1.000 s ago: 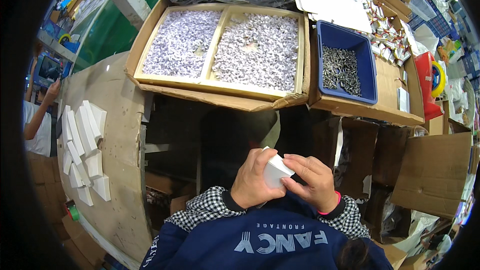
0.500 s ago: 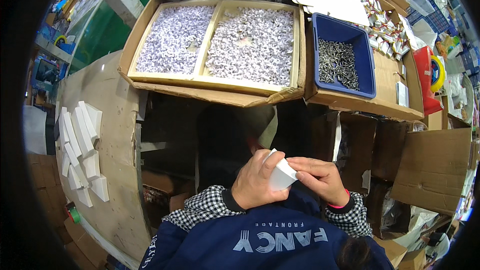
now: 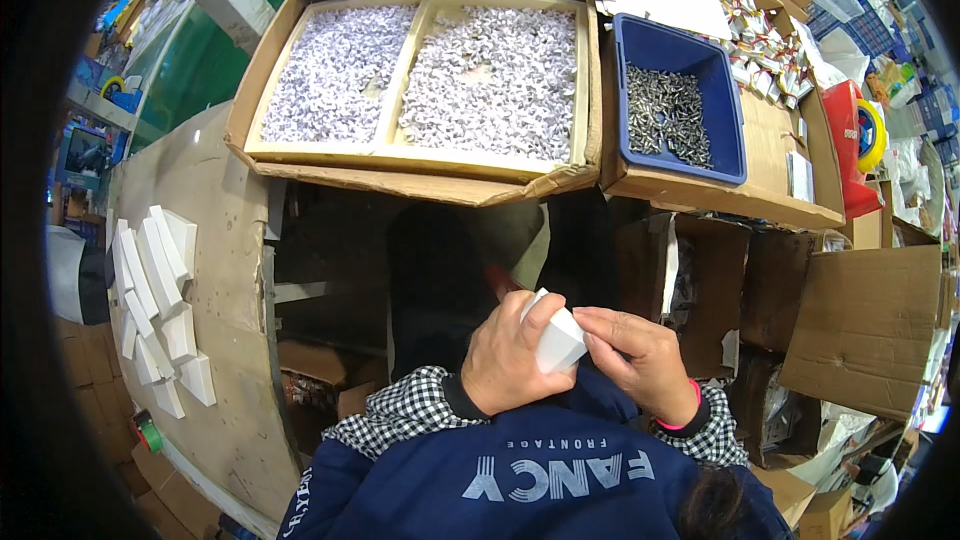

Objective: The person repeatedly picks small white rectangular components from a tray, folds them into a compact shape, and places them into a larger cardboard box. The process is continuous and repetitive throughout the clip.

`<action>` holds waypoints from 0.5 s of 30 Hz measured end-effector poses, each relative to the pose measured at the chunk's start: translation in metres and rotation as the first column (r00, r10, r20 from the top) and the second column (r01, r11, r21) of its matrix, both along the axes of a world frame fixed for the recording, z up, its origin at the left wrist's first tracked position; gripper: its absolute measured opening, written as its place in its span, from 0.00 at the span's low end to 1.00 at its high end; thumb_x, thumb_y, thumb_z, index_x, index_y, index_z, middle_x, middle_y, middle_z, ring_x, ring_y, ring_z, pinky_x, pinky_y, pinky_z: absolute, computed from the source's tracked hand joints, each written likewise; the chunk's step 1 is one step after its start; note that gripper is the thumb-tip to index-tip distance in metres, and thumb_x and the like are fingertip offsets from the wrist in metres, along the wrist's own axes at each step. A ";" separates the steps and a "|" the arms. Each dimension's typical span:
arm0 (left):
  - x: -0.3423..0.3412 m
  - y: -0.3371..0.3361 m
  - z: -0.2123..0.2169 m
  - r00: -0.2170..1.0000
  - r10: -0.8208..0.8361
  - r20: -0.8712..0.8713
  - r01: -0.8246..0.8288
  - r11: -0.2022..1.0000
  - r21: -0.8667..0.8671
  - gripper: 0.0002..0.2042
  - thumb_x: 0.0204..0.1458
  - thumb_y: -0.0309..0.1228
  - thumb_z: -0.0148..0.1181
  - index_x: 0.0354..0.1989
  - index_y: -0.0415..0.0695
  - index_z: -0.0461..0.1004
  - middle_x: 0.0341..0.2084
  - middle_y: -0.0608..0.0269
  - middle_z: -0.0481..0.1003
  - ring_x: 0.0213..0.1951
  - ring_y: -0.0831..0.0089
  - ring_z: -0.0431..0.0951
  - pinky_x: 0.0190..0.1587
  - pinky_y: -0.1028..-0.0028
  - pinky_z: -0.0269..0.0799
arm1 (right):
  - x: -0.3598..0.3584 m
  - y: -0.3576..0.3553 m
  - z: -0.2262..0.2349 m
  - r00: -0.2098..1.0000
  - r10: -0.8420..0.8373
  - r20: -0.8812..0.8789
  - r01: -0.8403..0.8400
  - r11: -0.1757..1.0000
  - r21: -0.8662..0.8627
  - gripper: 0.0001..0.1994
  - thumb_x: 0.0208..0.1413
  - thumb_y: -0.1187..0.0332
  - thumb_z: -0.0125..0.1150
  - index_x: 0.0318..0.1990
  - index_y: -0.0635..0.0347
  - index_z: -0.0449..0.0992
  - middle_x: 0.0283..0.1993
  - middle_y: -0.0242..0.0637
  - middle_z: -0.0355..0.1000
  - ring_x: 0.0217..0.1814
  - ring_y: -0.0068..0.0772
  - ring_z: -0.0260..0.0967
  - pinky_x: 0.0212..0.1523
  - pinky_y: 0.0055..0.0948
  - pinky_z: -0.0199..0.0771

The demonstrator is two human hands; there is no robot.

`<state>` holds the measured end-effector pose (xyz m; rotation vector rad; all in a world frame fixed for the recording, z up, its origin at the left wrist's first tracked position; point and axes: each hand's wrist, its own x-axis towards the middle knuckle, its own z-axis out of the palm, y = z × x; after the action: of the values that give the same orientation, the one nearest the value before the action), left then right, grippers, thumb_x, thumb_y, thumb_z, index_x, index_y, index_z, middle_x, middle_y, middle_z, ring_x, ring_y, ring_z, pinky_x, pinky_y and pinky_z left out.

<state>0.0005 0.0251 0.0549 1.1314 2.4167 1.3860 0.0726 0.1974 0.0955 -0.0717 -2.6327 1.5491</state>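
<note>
Both hands sit low and close to the body, well short of the table edge. The left hand (image 3: 512, 360) wraps around a small white box (image 3: 556, 340), while the right hand (image 3: 640, 360) pinches its right edge. Plenty of open room up to the cardboard tray (image 3: 420, 155).

A small assembly and packing workshop. A two-compartment cardboard tray of small white parts (image 3: 430, 80) tops the bench; right of it a blue plastic bin of metal screws (image 3: 672, 110), below-left a row of folded white cartons (image 3: 155, 305).
</note>
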 end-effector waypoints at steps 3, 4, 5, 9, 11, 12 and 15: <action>0.001 -0.001 0.000 0.995 0.090 -0.035 -0.091 0.996 -0.026 0.38 0.30 0.34 0.70 0.55 0.47 0.59 0.40 0.50 0.66 0.38 0.53 0.72 0.38 0.63 0.72 | 0.002 -0.013 -0.006 0.996 -0.022 -0.081 0.022 1.000 0.004 0.18 0.48 0.74 0.64 0.49 0.63 0.75 0.50 0.46 0.73 0.47 0.42 0.74 0.45 0.29 0.74; 0.001 0.001 -0.001 0.991 0.108 -0.074 -0.109 0.994 -0.009 0.39 0.30 0.34 0.70 0.56 0.47 0.59 0.41 0.50 0.66 0.39 0.53 0.72 0.39 0.63 0.72 | 0.002 -0.021 -0.009 0.994 -0.067 -0.092 0.068 0.998 0.005 0.20 0.47 0.74 0.66 0.50 0.63 0.74 0.51 0.47 0.72 0.48 0.43 0.73 0.47 0.29 0.74; 0.001 0.003 -0.002 0.986 0.130 -0.100 -0.131 0.991 -0.006 0.39 0.30 0.35 0.70 0.56 0.47 0.58 0.41 0.50 0.66 0.40 0.52 0.72 0.40 0.62 0.72 | 0.002 -0.027 -0.012 0.990 -0.109 -0.085 0.111 0.994 0.016 0.21 0.45 0.74 0.67 0.50 0.63 0.73 0.52 0.47 0.72 0.49 0.43 0.73 0.48 0.29 0.73; -0.005 0.002 -0.001 0.987 0.127 -0.095 -0.127 0.992 0.004 0.40 0.33 0.36 0.71 0.58 0.45 0.57 0.44 0.48 0.66 0.42 0.52 0.72 0.43 0.63 0.72 | -0.010 -0.025 -0.024 0.988 -0.146 -0.042 0.141 0.985 -0.103 0.20 0.46 0.75 0.67 0.49 0.64 0.74 0.51 0.46 0.72 0.52 0.39 0.73 0.50 0.28 0.72; -0.013 -0.009 0.004 0.827 -0.123 0.548 -0.090 0.934 0.346 0.42 0.42 0.36 0.70 0.62 0.45 0.48 0.49 0.49 0.67 0.49 0.62 0.72 0.49 0.66 0.71 | -0.013 -0.005 -0.022 0.998 -0.067 -0.013 0.063 0.978 -0.201 0.19 0.48 0.77 0.65 0.49 0.65 0.74 0.52 0.45 0.72 0.52 0.36 0.72 0.51 0.28 0.72; -0.022 -0.016 0.005 0.577 -0.245 0.779 -0.163 0.900 0.404 0.43 0.43 0.36 0.70 0.63 0.45 0.46 0.51 0.50 0.66 0.51 0.63 0.71 0.51 0.66 0.69 | -0.013 0.003 -0.020 1.000 -0.019 -0.005 0.016 0.946 -0.323 0.19 0.48 0.77 0.65 0.50 0.65 0.74 0.52 0.45 0.72 0.53 0.36 0.71 0.51 0.28 0.71; -0.038 -0.027 0.002 0.034 -0.542 0.840 0.019 0.840 0.542 0.40 0.44 0.47 0.68 0.60 0.43 0.53 0.55 0.52 0.64 0.56 0.66 0.67 0.59 0.64 0.63 | -0.017 0.016 -0.011 0.982 0.172 -0.073 -0.187 0.888 -0.420 0.17 0.49 0.76 0.64 0.49 0.65 0.74 0.53 0.45 0.71 0.55 0.37 0.70 0.53 0.30 0.70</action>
<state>-0.0380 -0.0023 0.0570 0.3015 0.7964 1.6503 0.0555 0.2135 0.0844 0.1753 -2.2788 2.1424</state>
